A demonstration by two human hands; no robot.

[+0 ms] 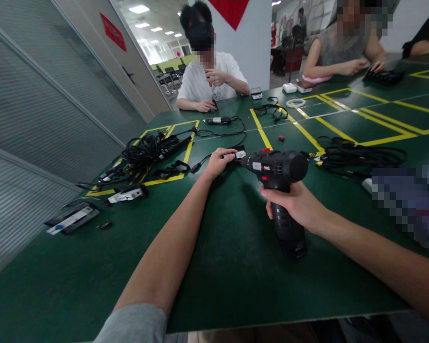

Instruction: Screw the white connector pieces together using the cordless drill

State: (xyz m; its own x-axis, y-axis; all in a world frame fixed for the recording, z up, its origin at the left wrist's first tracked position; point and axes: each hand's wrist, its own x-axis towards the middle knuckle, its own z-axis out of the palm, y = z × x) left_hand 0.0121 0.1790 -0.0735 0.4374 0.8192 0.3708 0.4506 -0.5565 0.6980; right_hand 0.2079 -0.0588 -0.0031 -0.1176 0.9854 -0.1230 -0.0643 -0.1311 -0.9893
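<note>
Fingers (270, 210) of the right hand (297, 202) clasp a drill (277, 166); the outstretched left hand (219, 163) holds a labelled device (240, 155).

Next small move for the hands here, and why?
I'd probably steady the black piece with the white label and check the drill is lined up before running it. The left hand is on the piece, and the right hand grips the drill, nose toward it; I can't tell whether the tip touches.

We see a plain grey sleeve (134, 324) on our left arm (171, 238), pale beige cloth (243, 337) lower down; our left hand (219, 163) and right hand (297, 206) are bare.
</note>
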